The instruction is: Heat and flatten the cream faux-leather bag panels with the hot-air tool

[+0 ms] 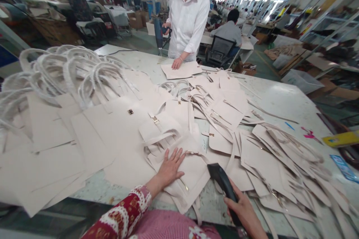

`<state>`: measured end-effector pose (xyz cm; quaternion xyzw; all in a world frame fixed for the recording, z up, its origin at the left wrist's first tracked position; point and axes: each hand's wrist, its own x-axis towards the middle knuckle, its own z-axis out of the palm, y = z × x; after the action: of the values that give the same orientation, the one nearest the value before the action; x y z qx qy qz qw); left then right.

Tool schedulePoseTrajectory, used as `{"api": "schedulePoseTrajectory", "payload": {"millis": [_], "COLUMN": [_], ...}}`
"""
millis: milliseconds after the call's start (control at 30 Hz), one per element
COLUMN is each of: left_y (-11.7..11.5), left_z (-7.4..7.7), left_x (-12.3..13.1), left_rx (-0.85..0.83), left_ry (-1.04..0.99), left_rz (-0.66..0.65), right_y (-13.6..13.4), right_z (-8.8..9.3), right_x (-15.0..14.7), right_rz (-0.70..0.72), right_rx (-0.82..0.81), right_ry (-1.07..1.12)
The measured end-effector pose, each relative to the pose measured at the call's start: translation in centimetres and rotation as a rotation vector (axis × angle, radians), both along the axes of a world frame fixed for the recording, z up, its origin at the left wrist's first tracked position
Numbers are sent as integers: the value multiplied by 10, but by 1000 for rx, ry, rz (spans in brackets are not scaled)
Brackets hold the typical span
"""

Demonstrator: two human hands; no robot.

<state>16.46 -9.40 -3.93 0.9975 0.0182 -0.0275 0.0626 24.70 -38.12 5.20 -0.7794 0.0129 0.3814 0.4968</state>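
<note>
My left hand (169, 167) lies flat, fingers spread, on a beige leather-like bag piece (193, 179) with a strap and gold-coloured metal fittings. My right hand (243, 209) is wrapped round a black heat-gun-like tool (223, 183). The tool's wide front end is at the right edge of that bag piece; I cannot tell whether they touch. To the right lies a heap of similar bag pieces (269, 157) with straps and metal fittings. On the left, flat beige panels (92, 134) are stacked, with curved handles (75, 71) standing up behind them.
Across the pale worktable (277, 97), a co-worker in a white shirt (188, 18) rests one hand on a beige panel (182, 70) and holds a blue heat gun (159, 33) in the other. Pink scissors (310, 134), a yellow item (340, 139) and a blue packet (344, 168) lie at the right.
</note>
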Motion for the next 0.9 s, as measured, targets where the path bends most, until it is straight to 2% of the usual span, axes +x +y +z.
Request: {"api": "schedulePoseTrajectory", "payload": {"millis": [200, 300, 467, 533, 633, 767, 900], "left_y": [0, -1, -2, -2, -1, 0, -1], "left_z": [7, 9, 8, 7, 8, 7, 8], "left_x": [-5, -11, -17, -18, -22, -24, -23], "left_rx": [-41, -80, -149, -165, -185, -219, -263], "left_ry": [55, 59, 12, 8, -6, -46, -47], "left_rz": [-34, -65, -60, -51, -45, -42, -37], "right_y": [37, 70, 150, 168, 167, 154, 173], "right_z": [18, 27, 15, 8, 3, 7, 12], "right_x": [43, 52, 64, 68, 67, 54, 47], "right_rz": [182, 235, 283, 240, 181, 217, 216], "right_rx": [128, 201, 218, 210, 198, 170, 160], "right_ry": [84, 43, -19, -48, -82, -33, -80]}}
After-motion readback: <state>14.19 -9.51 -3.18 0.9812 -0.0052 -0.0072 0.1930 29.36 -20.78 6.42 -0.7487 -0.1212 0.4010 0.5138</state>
